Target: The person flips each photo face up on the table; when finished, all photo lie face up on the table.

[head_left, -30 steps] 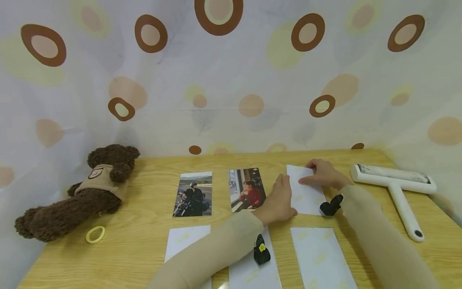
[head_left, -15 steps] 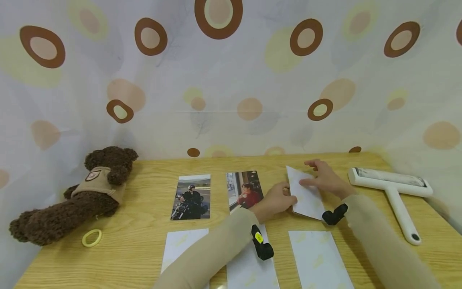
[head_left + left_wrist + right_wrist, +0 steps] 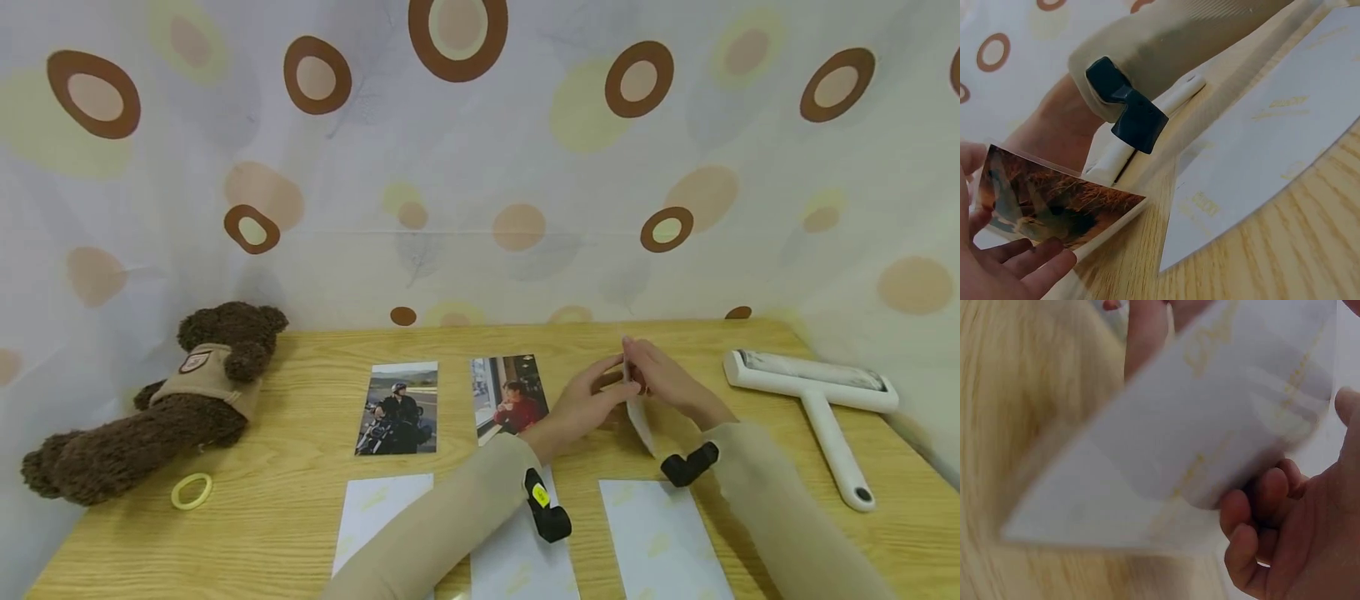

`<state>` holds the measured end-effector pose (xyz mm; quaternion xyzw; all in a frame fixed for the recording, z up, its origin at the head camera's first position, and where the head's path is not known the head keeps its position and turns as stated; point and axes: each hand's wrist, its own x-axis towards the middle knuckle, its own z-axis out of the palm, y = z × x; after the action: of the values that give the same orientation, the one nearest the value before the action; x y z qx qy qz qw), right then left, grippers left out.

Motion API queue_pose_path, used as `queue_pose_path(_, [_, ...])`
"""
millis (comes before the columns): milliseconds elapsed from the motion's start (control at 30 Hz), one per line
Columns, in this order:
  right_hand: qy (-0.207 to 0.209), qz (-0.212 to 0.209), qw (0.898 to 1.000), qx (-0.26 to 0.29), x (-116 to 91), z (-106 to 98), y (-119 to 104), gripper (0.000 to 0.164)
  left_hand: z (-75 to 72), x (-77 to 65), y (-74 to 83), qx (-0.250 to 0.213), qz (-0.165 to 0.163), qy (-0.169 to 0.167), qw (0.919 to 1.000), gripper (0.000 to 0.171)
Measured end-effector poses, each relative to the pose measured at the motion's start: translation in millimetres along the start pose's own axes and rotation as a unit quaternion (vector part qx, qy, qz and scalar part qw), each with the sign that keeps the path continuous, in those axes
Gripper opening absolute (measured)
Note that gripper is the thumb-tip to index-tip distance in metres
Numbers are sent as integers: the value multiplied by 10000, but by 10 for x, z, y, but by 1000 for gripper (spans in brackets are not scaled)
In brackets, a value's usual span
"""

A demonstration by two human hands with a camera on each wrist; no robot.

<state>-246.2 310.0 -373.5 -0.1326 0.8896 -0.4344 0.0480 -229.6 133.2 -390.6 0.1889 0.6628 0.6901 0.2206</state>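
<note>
A photo print (image 3: 637,419) stands on edge between both hands, its white back towards the right and its brown-toned picture side towards the left. My left hand (image 3: 581,406) holds it from the left, thumb crossing the edge, fingers along the picture side. The right hand (image 3: 670,379) pinches its upper far edge. In the left wrist view, the print (image 3: 1054,203) bends slightly behind the left fingers (image 3: 1044,262). The right wrist view has the white back (image 3: 1166,444) blurred, with the right fingers (image 3: 1254,506) curled at its edge.
Two photos, a motorcyclist (image 3: 397,410) and a person in red (image 3: 512,396), lie face up. White-backed sheets (image 3: 666,533) line the front, partly under the left sleeve. A white lint roller (image 3: 813,392) lies at right; a brown teddy bear (image 3: 202,392) and yellow ring (image 3: 192,492) at left.
The print lay flat, white side up; its left edge was then lifted by the left hand. It now stands nearly vertical, and the right fingers have closed on its far edge.
</note>
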Motion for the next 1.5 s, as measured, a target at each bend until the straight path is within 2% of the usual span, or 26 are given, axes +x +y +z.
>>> queue_pose_path(133, [-38,372,9990,248,-74,-60,-85,49,-1,7,16,46,113,-314,9994,49])
queue_pose_path(367, [-112,248,9961,835,-122,-161,-114,41,-58,12,30,396,109,-914,9950,56])
queue_pose_path(433, [-149,233,9954,923,-149,-194,-94,39,-60,12,30,659,69,-1117,9915,59])
queue_pose_path(533, [-133,242,9946,996,-197,-237,-46,34,-55,11,15,1344,145,-1342,9817,62])
queue_pose_path(600, [-69,295,9944,1013,-225,-261,-10,32,-59,15,-7,2060,420,-1385,9678,64])
queue_pose_path(700, [-3,416,9952,883,-260,-283,53,31,-74,22,-57,3172,887,-1334,9347,64])
queue_pose_path(800, [-2,528,9966,626,-275,-292,129,33,-89,18,-79,4176,1157,-1320,8915,58])
queue_pose_path(967, [40,608,9979,231,-281,-293,250,39,-76,12,-50,5476,1116,-1295,8191,58])
queue_pose_path(1033, [36,620,9980,66,-289,-291,292,41,-70,11,-42,5830,1074,-1198,7963,60])
queue_pose_path(1167, [-164,628,9977,-207,-299,-266,369,43,-81,12,-74,6239,991,-1003,7687,57])
queue_pose_path(1300, [-154,532,9971,-531,-281,-215,413,37,-101,22,-106,6529,974,-827,7466,47])
queue_pose_path(1367, [-26,493,9952,-849,-269,-184,414,35,-114,19,-107,6576,911,-753,7440,44])
queue_pose_path(1433, [88,500,9921,-1149,-252,-152,399,35,-132,10,-103,6562,845,-711,7464,42])
queue_pose_path(1500, [162,536,9887,-1391,-241,-126,373,35,-154,-1,-100,6492,751,-720,7535,41])
